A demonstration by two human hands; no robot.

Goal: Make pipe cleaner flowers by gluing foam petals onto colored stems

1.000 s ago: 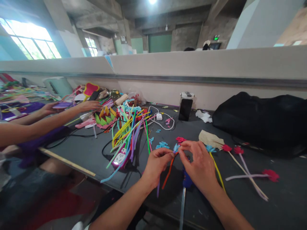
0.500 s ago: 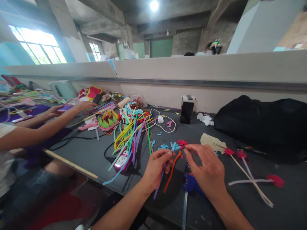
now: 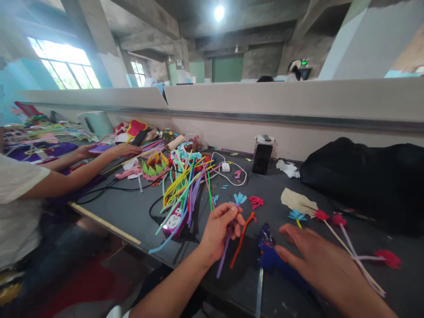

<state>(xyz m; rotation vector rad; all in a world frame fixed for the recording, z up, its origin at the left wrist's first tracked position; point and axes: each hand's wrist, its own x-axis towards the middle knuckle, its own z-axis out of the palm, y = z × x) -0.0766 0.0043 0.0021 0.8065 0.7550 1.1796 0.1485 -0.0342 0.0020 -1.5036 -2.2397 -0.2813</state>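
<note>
My left hand (image 3: 221, 229) is closed around a purple pipe cleaner stem (image 3: 225, 251) topped with a light blue fringed flower (image 3: 239, 198), held upright over the dark table (image 3: 126, 212). An orange pipe cleaner (image 3: 241, 240) lies just right of it. My right hand (image 3: 314, 258) is spread with fingers apart, reaching down onto a blue glue gun (image 3: 269, 254) near the table's front edge, touching it but not wrapped round it.
A heap of coloured pipe cleaners (image 3: 182, 185) lies to the left, over a power strip (image 3: 172, 222). Finished red-topped stems (image 3: 344, 238) lie right. A black bag (image 3: 364, 176), a phone (image 3: 261, 158) and white cable sit behind. Another person's arms (image 3: 66, 172) work at far left.
My right hand let go of the flower tip and dropped to the right, onto the blue glue gun. My left hand kept hold of the purple stem.
</note>
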